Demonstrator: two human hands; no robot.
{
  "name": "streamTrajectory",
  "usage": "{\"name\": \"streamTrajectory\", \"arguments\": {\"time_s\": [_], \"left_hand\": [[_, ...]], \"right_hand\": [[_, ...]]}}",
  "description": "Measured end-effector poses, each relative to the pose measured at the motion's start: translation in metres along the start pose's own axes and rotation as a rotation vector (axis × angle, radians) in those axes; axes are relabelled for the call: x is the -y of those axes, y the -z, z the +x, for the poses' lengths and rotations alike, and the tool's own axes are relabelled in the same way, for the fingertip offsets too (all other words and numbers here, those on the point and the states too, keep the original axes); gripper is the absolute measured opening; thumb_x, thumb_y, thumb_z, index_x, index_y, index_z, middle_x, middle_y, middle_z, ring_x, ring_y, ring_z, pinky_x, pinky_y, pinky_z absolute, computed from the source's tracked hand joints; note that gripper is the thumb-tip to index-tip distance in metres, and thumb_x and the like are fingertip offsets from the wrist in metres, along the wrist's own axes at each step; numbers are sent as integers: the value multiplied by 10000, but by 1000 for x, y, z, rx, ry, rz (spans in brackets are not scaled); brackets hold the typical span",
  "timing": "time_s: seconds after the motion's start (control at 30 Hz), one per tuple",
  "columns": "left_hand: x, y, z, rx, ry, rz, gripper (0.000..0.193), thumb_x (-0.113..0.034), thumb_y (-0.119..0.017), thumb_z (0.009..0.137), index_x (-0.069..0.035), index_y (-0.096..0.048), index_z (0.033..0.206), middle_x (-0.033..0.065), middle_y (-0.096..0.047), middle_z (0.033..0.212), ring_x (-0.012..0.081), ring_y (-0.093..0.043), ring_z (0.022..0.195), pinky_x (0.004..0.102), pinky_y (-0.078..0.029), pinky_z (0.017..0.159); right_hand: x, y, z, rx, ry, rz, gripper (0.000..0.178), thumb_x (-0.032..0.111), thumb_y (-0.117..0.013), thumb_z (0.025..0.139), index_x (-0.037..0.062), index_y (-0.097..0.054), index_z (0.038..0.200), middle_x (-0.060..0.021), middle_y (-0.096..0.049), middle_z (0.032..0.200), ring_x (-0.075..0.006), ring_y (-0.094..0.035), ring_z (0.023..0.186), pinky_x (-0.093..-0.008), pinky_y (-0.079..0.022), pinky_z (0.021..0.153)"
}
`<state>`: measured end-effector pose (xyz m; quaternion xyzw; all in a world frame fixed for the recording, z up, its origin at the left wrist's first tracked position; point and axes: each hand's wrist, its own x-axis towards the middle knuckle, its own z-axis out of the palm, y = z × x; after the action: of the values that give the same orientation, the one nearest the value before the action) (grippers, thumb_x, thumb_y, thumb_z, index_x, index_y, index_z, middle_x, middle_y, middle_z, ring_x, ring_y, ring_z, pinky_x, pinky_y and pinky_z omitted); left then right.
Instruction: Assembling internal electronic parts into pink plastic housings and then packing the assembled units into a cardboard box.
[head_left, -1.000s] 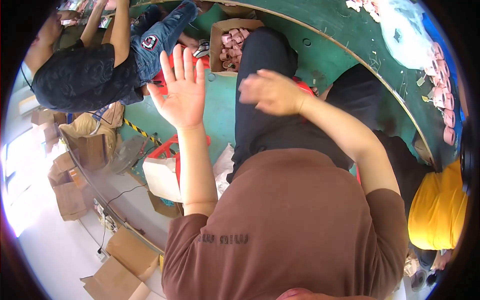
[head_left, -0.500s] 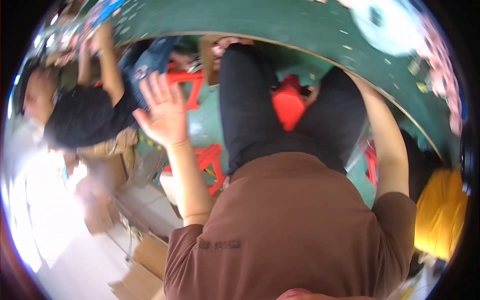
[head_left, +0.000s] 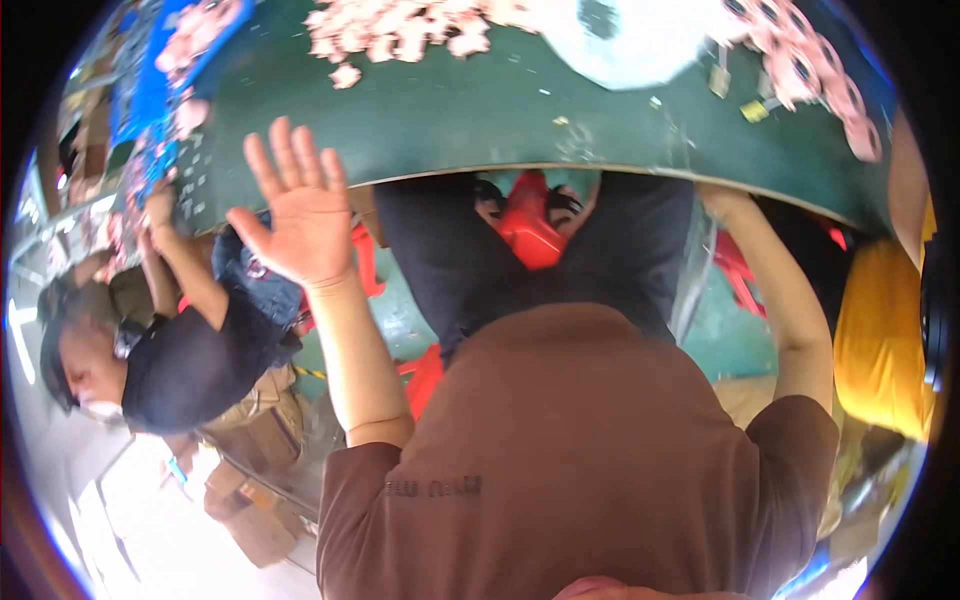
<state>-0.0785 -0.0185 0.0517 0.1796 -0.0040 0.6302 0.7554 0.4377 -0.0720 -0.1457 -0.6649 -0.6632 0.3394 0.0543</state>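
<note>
My left hand point(head_left: 300, 215) is raised near the table's front edge with its palm showing and fingers spread; it holds nothing. Farther right, my right hand point(head_left: 718, 197) is at the near rim of the green table point(head_left: 420, 125). Its fingers are hidden at the edge, so I cannot make out whether it holds anything. A heap of small pink pieces point(head_left: 400, 32) lies on the far part of the table, with a round white object point(head_left: 625, 40) to its right. Several pink pieces with dark round centres point(head_left: 800, 70) lie at the far right.
A small yellow piece point(head_left: 754, 111) lies by the pink pieces. At left, a co-worker in a black shirt point(head_left: 200, 360) reaches to a blue surface point(head_left: 150, 85). Another person in yellow point(head_left: 880, 340) is at right. A red stool point(head_left: 530, 235) shows between my legs.
The view has shifted so that more of the tabletop and the pink heap show. My left hand stays raised and spread; my right hand stays at the table edge.
</note>
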Motion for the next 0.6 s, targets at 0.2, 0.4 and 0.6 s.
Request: {"name": "streamTrajectory", "arguments": {"time_s": [0.2, 0.4, 0.6], "left_hand": [[1, 18, 1, -3, 54, -58, 739, -486, -558, 943, -169, -281, 1551, 106, -210, 1627, 291, -292, 1465, 512, -227, 1176], [0, 18, 6, 97, 145, -54, 734, -463, -567, 944, -156, -286, 1548, 112, -227, 1621, 311, -361, 1426, 504, -238, 1164], [-15, 29, -36, -12, 39, -92, 710, -435, -563, 950, -159, -292, 1546, 107, -253, 1614, 306, -392, 1401, 502, -259, 1152]], "right_hand": [[185, 18, -64, 67, 302, 416, 404, 320, -571, 986, 76, -596, 1306, -156, -602, 1323, -296, -558, 1236, -400, -420, 1054], [56, 2, -88, -27, 371, -428, 394, 271, -574, 952, 168, -574, 1332, -88, -581, 1349, -275, -486, 1307, -537, -280, 1118], [134, -14, -116, -318, 449, -107, 364, 240, -586, 932, 105, -648, 1264, -106, -592, 1362, -300, -480, 1335, -413, -343, 1122]]}}
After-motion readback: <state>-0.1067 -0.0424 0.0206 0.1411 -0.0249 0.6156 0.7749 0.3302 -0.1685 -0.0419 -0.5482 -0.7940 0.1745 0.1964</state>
